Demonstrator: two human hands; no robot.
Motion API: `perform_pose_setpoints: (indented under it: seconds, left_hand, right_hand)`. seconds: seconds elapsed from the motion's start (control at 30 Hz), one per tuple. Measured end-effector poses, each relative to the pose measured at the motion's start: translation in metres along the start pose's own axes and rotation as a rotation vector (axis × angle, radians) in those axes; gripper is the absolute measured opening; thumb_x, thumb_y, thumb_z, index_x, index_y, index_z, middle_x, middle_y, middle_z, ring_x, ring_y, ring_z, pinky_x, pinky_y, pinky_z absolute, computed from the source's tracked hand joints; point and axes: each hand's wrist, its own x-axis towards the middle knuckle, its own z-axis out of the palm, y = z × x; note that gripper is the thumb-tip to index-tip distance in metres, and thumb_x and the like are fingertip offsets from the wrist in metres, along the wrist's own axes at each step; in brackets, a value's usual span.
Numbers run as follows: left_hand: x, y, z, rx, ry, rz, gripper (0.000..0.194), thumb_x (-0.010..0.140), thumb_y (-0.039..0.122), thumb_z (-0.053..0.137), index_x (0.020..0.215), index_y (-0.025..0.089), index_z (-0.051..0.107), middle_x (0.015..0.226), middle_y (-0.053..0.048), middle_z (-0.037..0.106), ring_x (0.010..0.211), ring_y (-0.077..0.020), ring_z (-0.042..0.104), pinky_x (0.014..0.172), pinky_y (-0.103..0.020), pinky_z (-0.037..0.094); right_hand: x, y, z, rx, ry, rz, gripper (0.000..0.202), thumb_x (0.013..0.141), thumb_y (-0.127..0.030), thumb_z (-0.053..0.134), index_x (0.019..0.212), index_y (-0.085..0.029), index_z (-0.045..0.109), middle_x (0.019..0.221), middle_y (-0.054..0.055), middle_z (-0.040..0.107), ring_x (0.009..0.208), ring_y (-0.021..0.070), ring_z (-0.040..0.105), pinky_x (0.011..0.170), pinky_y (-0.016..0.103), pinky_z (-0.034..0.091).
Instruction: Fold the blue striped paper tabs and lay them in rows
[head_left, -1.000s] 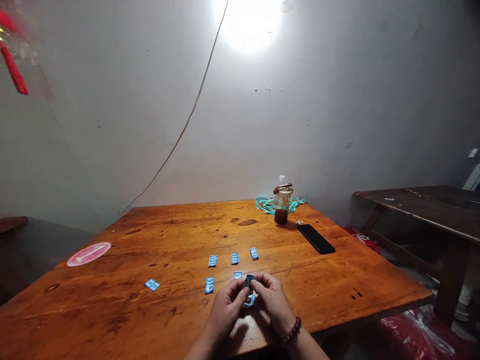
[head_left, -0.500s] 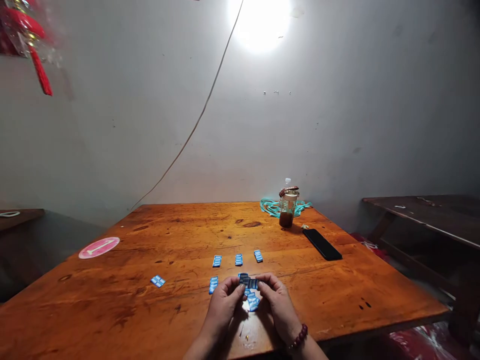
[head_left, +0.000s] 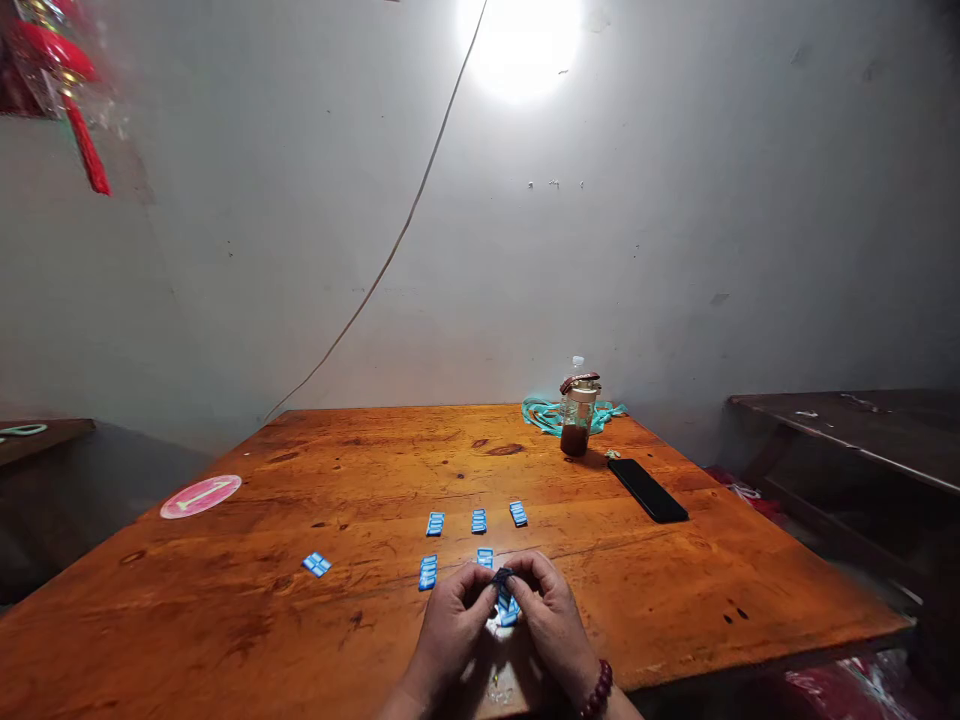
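My left hand point(head_left: 453, 618) and my right hand point(head_left: 552, 612) meet near the table's front, thumbs and fingertips pinching a small folded strip of blue-and-white labels point(head_left: 502, 577). It looks dark in the shade, and the fingers partly cover it. Under the hands, on the table, lie loose blue-and-white labels point(head_left: 508, 611). Just beyond the fingers is a label bundle point(head_left: 485, 556), with another bundle point(head_left: 427, 572) left of my left hand. Farther off, three small bundles lie in a row: left point(head_left: 436, 524), middle point(head_left: 479, 521) and right point(head_left: 518, 514). A separate label piece point(head_left: 316, 564) rests farther left.
The wooden table point(head_left: 360, 460) backs onto a grey wall. On its right are a black phone point(head_left: 647, 490), a bottle of dark liquid point(head_left: 577, 425) and turquoise straps point(head_left: 541, 413). A pink oval sign point(head_left: 201, 496) lies at left. Another table point(head_left: 862, 430) stands to the right.
The strip stretched flat between my hands is now folded and bunched at the fingertips. My hands have drawn closer together. The bundles on the table stay put.
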Motion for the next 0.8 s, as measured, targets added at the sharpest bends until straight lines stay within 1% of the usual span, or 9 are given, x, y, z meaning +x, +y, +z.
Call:
perform_pose_setpoints:
  seconds: [0.07,0.13,0.27,0.43,0.6,0.7,0.77,0.8]
  left_hand:
    - [0.000,0.002,0.000,-0.020,0.001,-0.007,0.026,0.067,0.039,0.060,0.069,0.014,0.066,0.064,-0.004,0.063,0.061,-0.0149,0.056,0.057,-0.023,0.042]
    - [-0.001,0.004,0.000,-0.041,0.003,-0.017,0.028,0.067,0.041,0.060,0.070,0.014,0.067,0.065,-0.004,0.064,0.062,-0.0154,0.056,0.057,-0.023,0.042]
    - [0.000,0.006,-0.001,-0.081,0.010,-0.050,0.031,0.066,0.044,0.060,0.072,0.014,0.067,0.066,-0.004,0.064,0.062,-0.0155,0.057,0.055,-0.023,0.043]
    - [0.001,0.007,-0.001,-0.104,0.001,-0.065,0.031,0.066,0.044,0.060,0.070,0.014,0.068,0.064,-0.004,0.064,0.060,-0.0153,0.057,0.054,-0.023,0.044]
    - [-0.002,0.013,0.001,-0.077,-0.083,-0.034,0.028,0.067,0.040,0.060,0.077,0.015,0.069,0.069,-0.005,0.066,0.067,-0.0180,0.058,0.060,-0.025,0.044]
    - [-0.003,0.010,0.002,-0.061,-0.132,-0.023,0.027,0.071,0.038,0.057,0.082,0.015,0.068,0.071,-0.005,0.066,0.068,-0.0179,0.058,0.061,-0.025,0.044]
    - [-0.002,0.006,0.001,-0.044,-0.130,-0.020,0.025,0.073,0.035,0.055,0.083,0.015,0.067,0.073,-0.005,0.065,0.069,-0.0171,0.058,0.061,-0.024,0.043]
    - [-0.001,0.004,0.000,-0.035,-0.102,-0.017,0.024,0.073,0.034,0.055,0.082,0.014,0.066,0.072,-0.004,0.064,0.068,-0.0163,0.057,0.060,-0.023,0.042]
  right_hand:
    - [0.000,-0.002,0.000,0.011,-0.004,0.015,0.017,0.076,-0.033,0.054,0.071,-0.016,0.057,0.071,0.002,0.057,0.069,0.0154,0.053,0.065,0.025,0.043]
    - [0.000,-0.001,0.000,0.041,0.006,0.046,0.019,0.075,-0.034,0.055,0.068,-0.016,0.055,0.066,0.001,0.055,0.065,0.0141,0.051,0.060,0.024,0.043]
    - [0.002,0.006,-0.001,0.142,0.035,0.074,0.018,0.072,-0.033,0.059,0.070,-0.016,0.053,0.067,0.000,0.054,0.064,0.0129,0.051,0.060,0.023,0.043]
    - [0.003,0.012,-0.002,0.240,0.052,0.095,0.017,0.071,-0.030,0.061,0.070,-0.016,0.052,0.068,0.000,0.055,0.065,0.0127,0.052,0.061,0.024,0.043]
    - [0.002,0.011,-0.001,0.256,0.036,0.119,0.016,0.071,-0.028,0.061,0.068,-0.016,0.050,0.066,-0.002,0.053,0.061,0.0107,0.050,0.057,0.022,0.041]
    - [0.003,0.010,0.000,0.228,0.019,0.113,0.016,0.071,-0.028,0.060,0.068,-0.016,0.049,0.065,-0.002,0.053,0.061,0.0104,0.049,0.056,0.021,0.040]
    - [0.004,0.009,-0.001,0.184,0.008,0.103,0.017,0.071,-0.029,0.060,0.068,-0.016,0.049,0.066,-0.002,0.052,0.062,0.0107,0.048,0.057,0.021,0.039]
    - [0.005,0.009,-0.002,0.151,0.013,0.095,0.017,0.071,-0.029,0.059,0.068,-0.016,0.049,0.066,-0.002,0.052,0.062,0.0110,0.048,0.058,0.021,0.039]
